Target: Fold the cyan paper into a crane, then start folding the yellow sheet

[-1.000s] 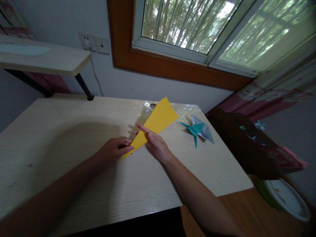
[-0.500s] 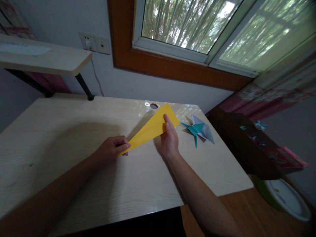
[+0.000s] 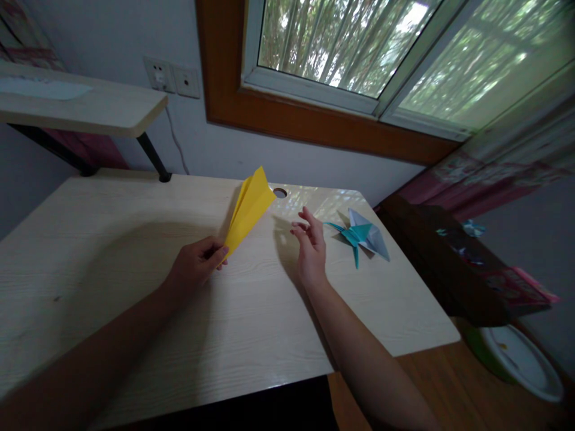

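Observation:
My left hand (image 3: 194,267) pinches the near tip of a folded yellow paper (image 3: 247,209), which rises tilted above the light wooden table (image 3: 112,257). My right hand (image 3: 309,247) hovers just right of the paper with its fingers spread and nothing in them. A folded teal and grey paper figure (image 3: 360,234) lies on the table beyond my right hand, a little to its right.
A round cable hole (image 3: 280,193) sits near the table's far edge. A raised shelf (image 3: 85,108) stands at the back left below wall sockets (image 3: 172,76). A dark low cabinet (image 3: 444,263) and a white-rimmed bowl (image 3: 521,362) are to the right of the table.
My right hand has let go of the yellow paper and opened. My left hand has swung the paper up and to the left, so it now stands steeper.

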`<state>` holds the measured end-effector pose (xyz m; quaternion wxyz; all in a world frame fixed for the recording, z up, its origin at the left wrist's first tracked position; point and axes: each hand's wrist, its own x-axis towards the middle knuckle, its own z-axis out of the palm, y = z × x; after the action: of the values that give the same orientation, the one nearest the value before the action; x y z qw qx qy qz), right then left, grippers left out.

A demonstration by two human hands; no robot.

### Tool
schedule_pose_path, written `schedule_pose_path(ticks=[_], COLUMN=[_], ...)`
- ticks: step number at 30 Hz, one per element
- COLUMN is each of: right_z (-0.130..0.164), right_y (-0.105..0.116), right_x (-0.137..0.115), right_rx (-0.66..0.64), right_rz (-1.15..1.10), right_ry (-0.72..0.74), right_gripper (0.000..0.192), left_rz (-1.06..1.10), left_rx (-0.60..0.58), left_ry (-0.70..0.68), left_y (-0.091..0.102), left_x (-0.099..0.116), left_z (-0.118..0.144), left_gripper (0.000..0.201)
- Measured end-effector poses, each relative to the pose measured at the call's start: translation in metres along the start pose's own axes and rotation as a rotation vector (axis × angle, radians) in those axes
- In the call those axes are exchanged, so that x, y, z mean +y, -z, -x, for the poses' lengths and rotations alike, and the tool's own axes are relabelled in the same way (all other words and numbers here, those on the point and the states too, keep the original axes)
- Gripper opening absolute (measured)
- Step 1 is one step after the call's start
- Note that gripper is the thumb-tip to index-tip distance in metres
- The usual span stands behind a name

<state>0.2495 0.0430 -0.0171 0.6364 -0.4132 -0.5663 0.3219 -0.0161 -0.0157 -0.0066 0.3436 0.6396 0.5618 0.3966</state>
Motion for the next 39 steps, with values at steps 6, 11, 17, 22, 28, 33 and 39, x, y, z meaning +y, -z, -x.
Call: schedule_pose_path(ticks=[6,11,17,22,28,33,39], right_z=[0.015,0.02,0.018,0.018,0.019,0.02,0.019], right_y=[-0.016,-0.023,-0.024,-0.024,-0.025,-0.025,-0.022], right_x=[-0.016,-0.015,-0.016,-0.014,-0.009,-0.003,0.002], right_rx=[-0.546,-0.785,-0.863,-0.821,-0.824,-0.81,-0.823], right_rz=[0.233,0.308,0.331,0.375,0.385,0.403,0.389], right_ry=[0.287,0.381,0.422,0.433,0.432,0.453,0.438], right_gripper=[0.045,0.051,0.034,0.025,0.022,0.018,0.014], left_rz=[-0.195,-0.36,-0.394,-0.342,-0.284,-0.31,-0.394], left_rx=[-0.059,-0.155,-0.225,-0.249,-0.225,-0.266,-0.251], left_ry=[-0.149,-0.278,-0.375,-0.282,-0.249,-0.277,-0.473], left_y=[-0.002,-0.005,-0.009,-0.009,-0.012,-0.013,-0.009], left_x=[0.001,0.002,0.0,0.001,-0.006,-0.008,-0.003], left_z=[0.001,0.001,0.003,0.004,0.004,0.004,0.001], left_gripper=[0.026,0.023,0.022,0.017,0.012,0.025,0.02])
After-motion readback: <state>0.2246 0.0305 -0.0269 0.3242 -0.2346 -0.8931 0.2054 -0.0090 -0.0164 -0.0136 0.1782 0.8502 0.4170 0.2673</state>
